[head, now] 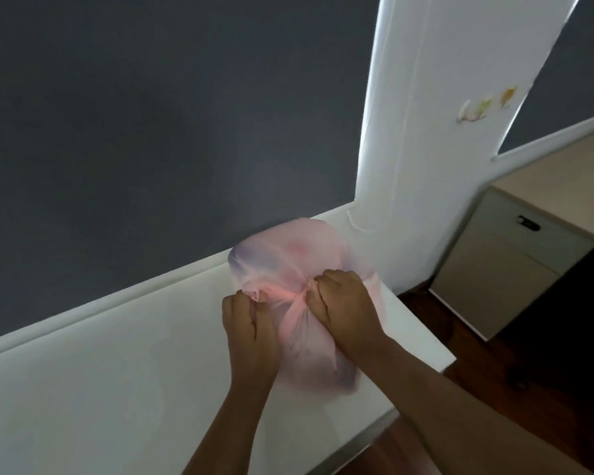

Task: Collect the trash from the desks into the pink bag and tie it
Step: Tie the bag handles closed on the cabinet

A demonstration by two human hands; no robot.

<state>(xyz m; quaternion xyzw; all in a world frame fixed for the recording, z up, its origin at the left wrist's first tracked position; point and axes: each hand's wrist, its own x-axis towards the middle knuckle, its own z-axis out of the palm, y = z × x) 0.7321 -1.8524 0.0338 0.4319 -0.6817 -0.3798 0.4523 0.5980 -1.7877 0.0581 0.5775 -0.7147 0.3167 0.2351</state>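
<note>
Nearest, both forearms reach in over the near edge of the white counter [117, 371]. The left hand [251, 323] is clenched round one twisted tail of the pink bag [288, 255], and the right hand [343, 310] is clenched round the other. The knot [297, 298] is bunched between the two fists. The bag lies on the counter near its right end, bulging with contents that show only as dim shapes through the film.

The tie looks nearly done, and the risks come from the pull. The thin plastic could tear at the neck if the tails are yanked hard. A tail could also slip from the fingers and leave the knot loose. The counter's right edge runs just beside the bag, with dark wooden floor [460, 371] below, so a sideways tug could drag it off.

Bare counter stretches left. Beyond the bag, a grey wall [151, 114] and a white pillar [426, 132] close off the far side.
</note>
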